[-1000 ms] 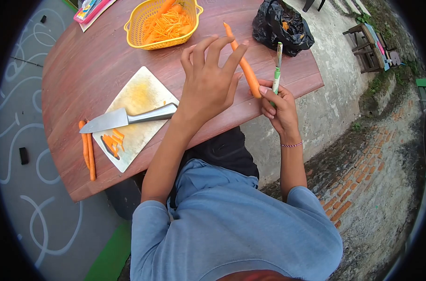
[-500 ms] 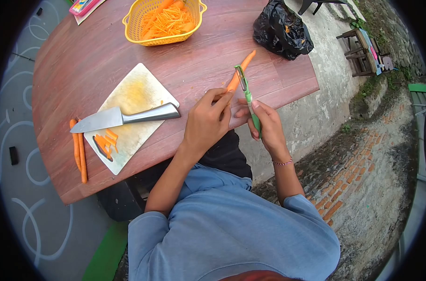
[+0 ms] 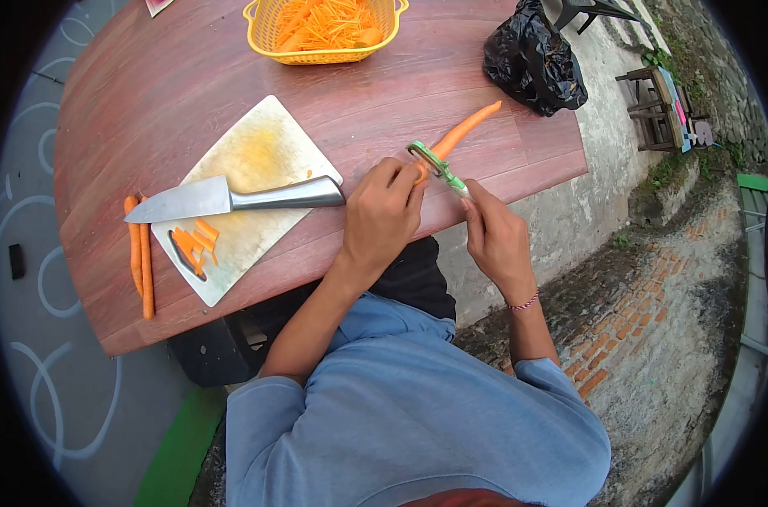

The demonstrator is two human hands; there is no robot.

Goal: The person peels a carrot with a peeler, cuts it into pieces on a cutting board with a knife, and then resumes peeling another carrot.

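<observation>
Long orange carrot (image 3: 464,133): my left hand (image 3: 382,217) clamps it, right hand (image 3: 495,237) clamps green-handled peeler (image 3: 435,166); mid-peeling, next stroke needs steady pressure along it.

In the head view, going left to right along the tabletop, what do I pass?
Two peeled carrot sticks → steel kitchen knife on the pale cutting board → left hand → green-handled peeler → right hand → crumpled black plastic bag.

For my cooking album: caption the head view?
Left hand holds a carrot; right hand sets a peeler to it.
</observation>
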